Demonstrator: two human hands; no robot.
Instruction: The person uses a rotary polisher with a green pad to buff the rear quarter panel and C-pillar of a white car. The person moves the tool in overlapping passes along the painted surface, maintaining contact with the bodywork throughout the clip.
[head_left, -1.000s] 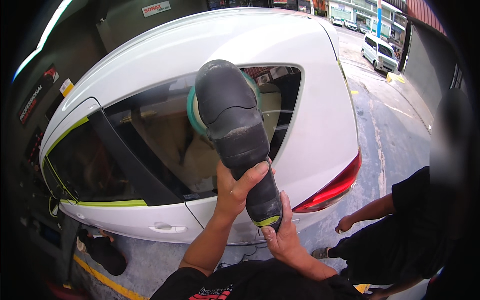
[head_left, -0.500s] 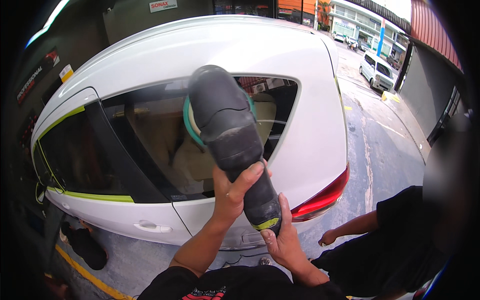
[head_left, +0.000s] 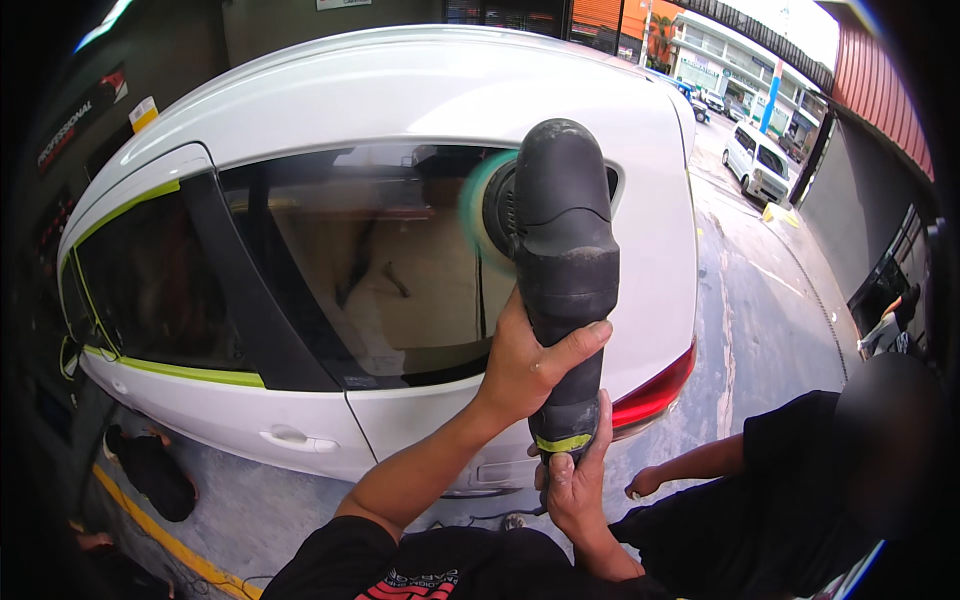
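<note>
Both hands grip a black power polisher held over the rear side window of a white car. My left hand wraps round the middle of its body. Lower down, my right hand closes round the rear end of the handle, beside a strip of yellow-green tape. The polisher's round teal-edged pad shows left of its head, blurred at the rim. It lies over the rear part of the glass; whether it presses on the glass is hard to tell.
Yellow-green masking tape edges the front window. A red tail light sits at the car's rear. On the right stands a person in black; another crouches at lower left. A cord hangs below the polisher. A white van is outside.
The polisher and both my hands have moved to the right, toward the rear edge of the window. Its body now stands more upright, and more of the pad shows.
</note>
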